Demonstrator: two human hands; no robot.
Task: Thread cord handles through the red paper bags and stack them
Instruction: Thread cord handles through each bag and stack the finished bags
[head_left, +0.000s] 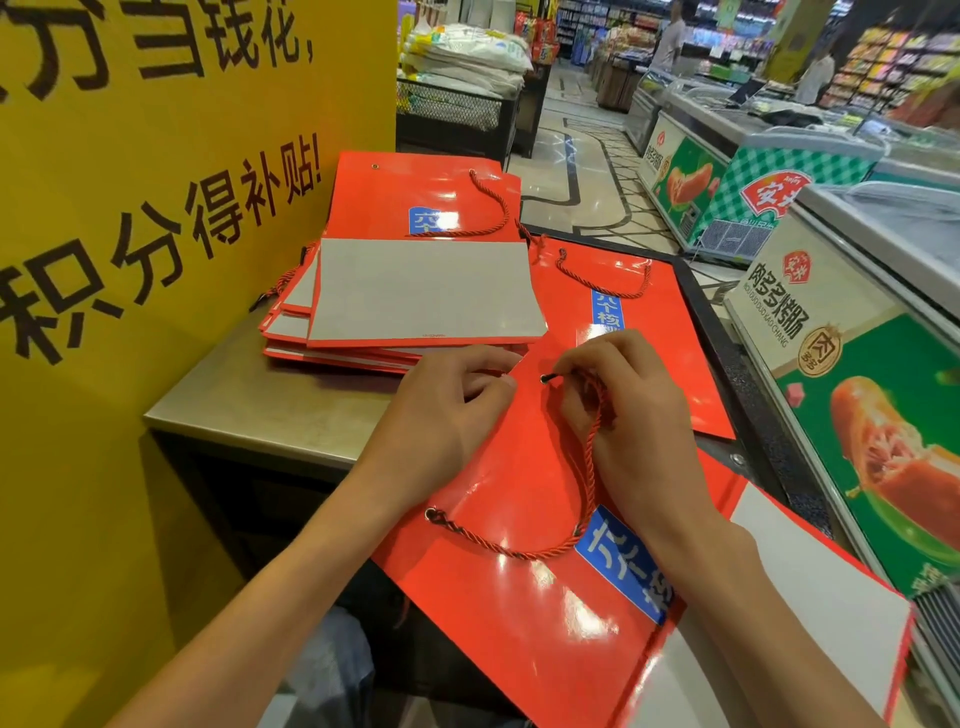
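**Cord tip at the eyelet**

Head view: bag (519, 597) flat on bench (270, 410), long axis running away to the left. Right hand (639, 421) pinched cord (589, 467), tip just beside eyelet (544, 379). Left hand (447, 410), curled, gripped bag edge.

Two hands (447, 410); three cord handles (519, 545); one stack (415, 291).
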